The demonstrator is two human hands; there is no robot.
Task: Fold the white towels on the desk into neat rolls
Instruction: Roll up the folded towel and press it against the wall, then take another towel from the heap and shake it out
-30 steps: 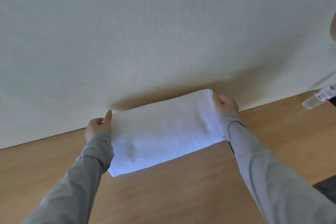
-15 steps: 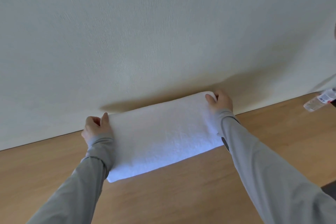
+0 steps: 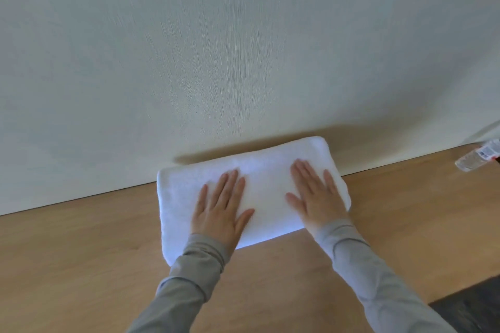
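A white towel point(image 3: 251, 192), folded into a thick oblong pad, lay flat on the wooden tabletop point(image 3: 81, 265), its far long edge right up vs. the pale textured wall point(image 3: 243, 48), where it cast a dark shadow. The pad sat at a slant, right end further back than the left, w/ rounded, puffy corners and a smooth top. Both hands were on it, palms down. The left hand point(image 3: 220, 211) was flat on the towel's left-centre part, fingers spread a little and pointing toward the wall, thumb out to the right; nothing was pinched or gripped. The right hand point(image 3: 316, 197) was likewise flat on the right part, fingers spread, thumb out to the left, its outer edge near the towel's right end. The two hands were apart, a strip of bare towel between the thumbs. Grey long sleeves point(image 3: 373, 273) covered both arms to the wrists, cuffs bunched at the towel's near edge. At the far right edge of the view a clear plastic bottle point(image 3: 479, 159) lay on its side on the tabletop, by the wall, well apart from the towel; it had a white label w/ some red and dark print, but the writing was too small and blurred to read, so no brand could be made out. A dark patch point(image 3: 470, 308) filled the bottom right corner, beyond the tabletop's edge; couldn't tell what it was.
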